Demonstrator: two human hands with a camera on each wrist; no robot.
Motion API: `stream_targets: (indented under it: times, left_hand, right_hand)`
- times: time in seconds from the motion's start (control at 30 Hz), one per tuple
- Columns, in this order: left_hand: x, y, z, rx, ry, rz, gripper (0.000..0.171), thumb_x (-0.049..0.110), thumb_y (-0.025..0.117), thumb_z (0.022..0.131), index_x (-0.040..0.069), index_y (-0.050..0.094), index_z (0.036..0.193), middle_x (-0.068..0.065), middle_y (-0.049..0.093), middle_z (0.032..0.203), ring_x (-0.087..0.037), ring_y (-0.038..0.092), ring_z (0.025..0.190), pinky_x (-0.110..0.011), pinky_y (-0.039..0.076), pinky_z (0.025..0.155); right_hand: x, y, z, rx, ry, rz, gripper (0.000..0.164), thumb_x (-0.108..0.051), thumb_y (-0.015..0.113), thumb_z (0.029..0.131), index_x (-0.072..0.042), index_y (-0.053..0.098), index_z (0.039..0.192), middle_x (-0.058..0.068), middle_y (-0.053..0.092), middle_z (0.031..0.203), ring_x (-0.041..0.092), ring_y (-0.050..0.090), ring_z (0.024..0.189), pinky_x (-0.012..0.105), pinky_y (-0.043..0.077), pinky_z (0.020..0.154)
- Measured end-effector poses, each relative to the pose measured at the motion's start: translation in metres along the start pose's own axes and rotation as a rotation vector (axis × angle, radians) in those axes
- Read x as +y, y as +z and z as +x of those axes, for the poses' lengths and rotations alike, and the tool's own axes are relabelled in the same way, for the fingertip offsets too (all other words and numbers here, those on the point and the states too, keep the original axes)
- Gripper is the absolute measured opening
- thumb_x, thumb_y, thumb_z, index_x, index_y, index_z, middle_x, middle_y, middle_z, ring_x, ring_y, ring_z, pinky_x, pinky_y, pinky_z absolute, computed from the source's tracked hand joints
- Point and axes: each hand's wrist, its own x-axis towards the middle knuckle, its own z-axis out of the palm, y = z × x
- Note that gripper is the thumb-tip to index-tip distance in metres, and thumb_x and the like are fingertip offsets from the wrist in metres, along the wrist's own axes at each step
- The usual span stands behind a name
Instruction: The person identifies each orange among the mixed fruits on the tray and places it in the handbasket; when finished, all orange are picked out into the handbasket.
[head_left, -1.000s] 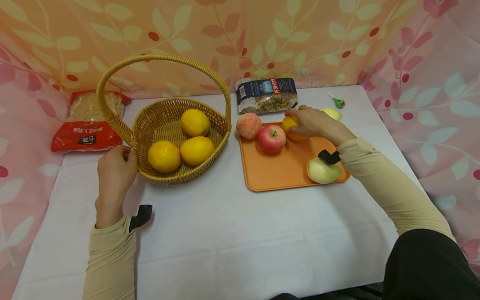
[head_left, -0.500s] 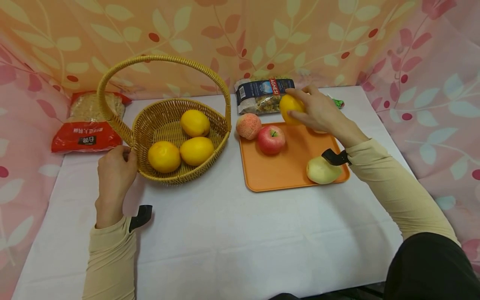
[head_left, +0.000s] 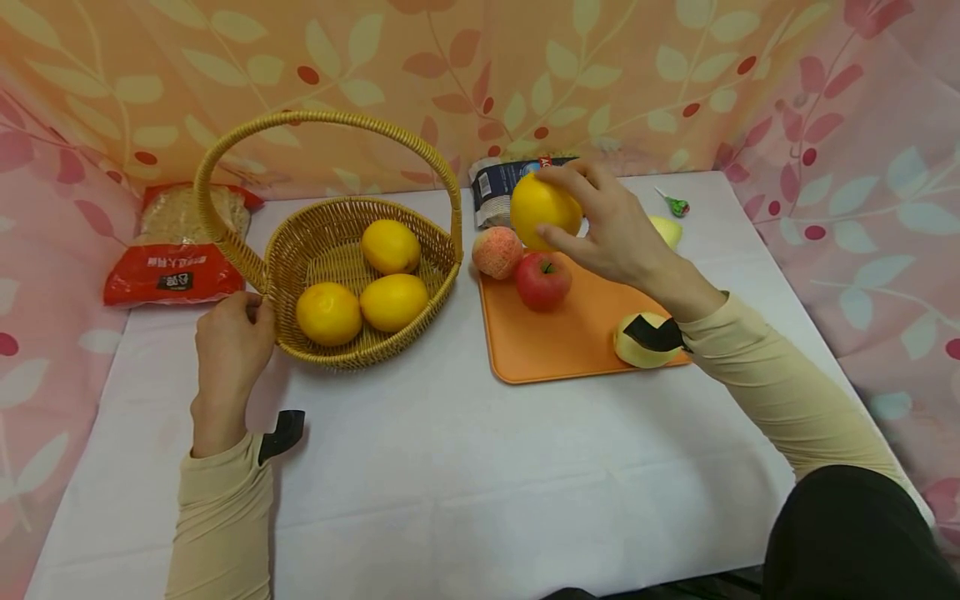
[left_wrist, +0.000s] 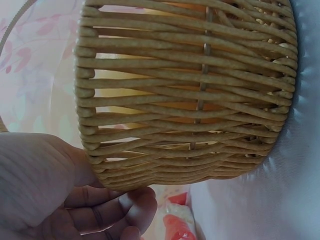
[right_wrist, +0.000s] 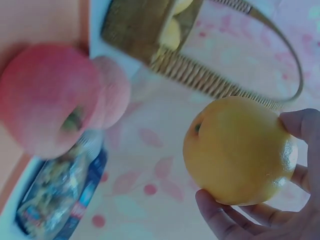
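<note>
In the head view my right hand (head_left: 611, 225) holds an orange (head_left: 542, 208) in the air above the back of the orange tray (head_left: 555, 346). The right wrist view shows thumb and fingers spread round the orange (right_wrist: 240, 150). A red apple (head_left: 542, 283) and a fuzzy pink peach (head_left: 497, 252) sit side by side at the tray's left. On the left, my left hand (head_left: 236, 346) pinches the rim of a wicker basket (head_left: 318, 237) holding three yellow fruits. Close up in the left wrist view, thumb and fingers meet at the woven edge (left_wrist: 125, 180).
A pale green-yellow fruit (head_left: 637, 354) lies at the tray's right, partly behind the wrist; another (head_left: 666, 229) shows behind the forearm. An AGNESI pasta bag (head_left: 495, 187) and a lollipop (head_left: 677, 206) lie at the back. A red food bag (head_left: 172, 267) is left of the tall-handled basket.
My right hand has lifted the orange off the tray and moved it left, now overlapping the pasta bag. The left hand and basket have stayed in place.
</note>
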Motion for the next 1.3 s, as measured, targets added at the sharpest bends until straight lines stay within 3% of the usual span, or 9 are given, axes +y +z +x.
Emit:
stream_targets:
  times: [0.33, 0.47, 0.57, 0.67, 0.8, 1.03, 1.3]
  left_hand:
    - [0.0, 0.0, 0.0, -0.001, -0.003, -0.002, 0.038, 0.019, 0.047, 0.098, -0.013, 0.063, 0.111, -0.03, 0.063, 0.09, -0.039, 0.055, 0.075, -0.027, 0.038, 0.054]
    - [-0.001, -0.001, 0.0, -0.003, -0.004, -0.003, 0.038, 0.019, 0.047, 0.098, -0.013, 0.064, 0.11, -0.029, 0.063, 0.09, -0.038, 0.055, 0.076, -0.028, 0.038, 0.055]
    - [-0.001, -0.001, 0.0, -0.001, -0.004, 0.0, 0.037, 0.019, 0.047, 0.098, -0.013, 0.064, 0.109, -0.029, 0.063, 0.089, -0.038, 0.055, 0.075, -0.028, 0.038, 0.054]
    - [0.0, -0.002, 0.0, -0.009, -0.008, 0.001, 0.038, 0.019, 0.047, 0.098, -0.013, 0.063, 0.11, -0.029, 0.063, 0.09, -0.038, 0.054, 0.074, -0.026, 0.039, 0.053]
    - [0.0, -0.001, 0.0, -0.016, -0.013, 0.001, 0.039, 0.02, 0.047, 0.098, -0.013, 0.063, 0.111, -0.029, 0.063, 0.09, -0.036, 0.054, 0.073, -0.025, 0.039, 0.052]
    - [0.0, 0.0, 0.001, -0.025, -0.022, 0.001, 0.04, 0.021, 0.047, 0.099, -0.013, 0.063, 0.113, -0.029, 0.063, 0.09, -0.035, 0.055, 0.072, -0.024, 0.039, 0.05]
    - [0.001, -0.002, 0.0, -0.036, -0.023, -0.001, 0.04, 0.021, 0.046, 0.098, -0.012, 0.063, 0.112, -0.028, 0.064, 0.089, -0.034, 0.055, 0.071, -0.025, 0.04, 0.05]
  right_hand:
    - [-0.039, 0.016, 0.001, 0.079, -0.254, 0.101, 0.054, -0.026, 0.075, 0.084, -0.009, 0.055, 0.131, 0.016, 0.052, 0.127, 0.026, 0.054, 0.116, 0.041, 0.049, 0.096]
    - [-0.052, 0.028, 0.005, 0.062, -0.305, 0.114, 0.053, -0.029, 0.074, 0.084, -0.009, 0.056, 0.129, 0.017, 0.05, 0.128, 0.024, 0.056, 0.11, 0.037, 0.053, 0.088]
    - [-0.058, 0.038, 0.008, 0.023, -0.317, 0.125, 0.051, -0.031, 0.073, 0.086, -0.011, 0.055, 0.129, 0.016, 0.049, 0.129, 0.021, 0.058, 0.097, 0.028, 0.054, 0.072]
    - [-0.062, 0.047, 0.012, -0.013, -0.321, 0.135, 0.051, -0.032, 0.071, 0.087, -0.013, 0.055, 0.13, 0.015, 0.047, 0.132, 0.019, 0.056, 0.094, 0.025, 0.051, 0.067]
    - [-0.066, 0.06, 0.019, -0.024, -0.342, 0.105, 0.051, -0.031, 0.071, 0.087, -0.011, 0.054, 0.131, 0.017, 0.048, 0.133, 0.024, 0.056, 0.103, 0.031, 0.051, 0.08]
    - [-0.067, 0.083, 0.028, -0.002, -0.356, 0.008, 0.05, -0.036, 0.07, 0.087, -0.008, 0.054, 0.127, 0.02, 0.049, 0.138, 0.029, 0.064, 0.103, 0.038, 0.055, 0.083]
    - [-0.072, 0.102, 0.031, 0.019, -0.329, -0.166, 0.049, -0.034, 0.069, 0.088, -0.008, 0.053, 0.126, 0.021, 0.051, 0.137, 0.035, 0.06, 0.114, 0.042, 0.053, 0.091]
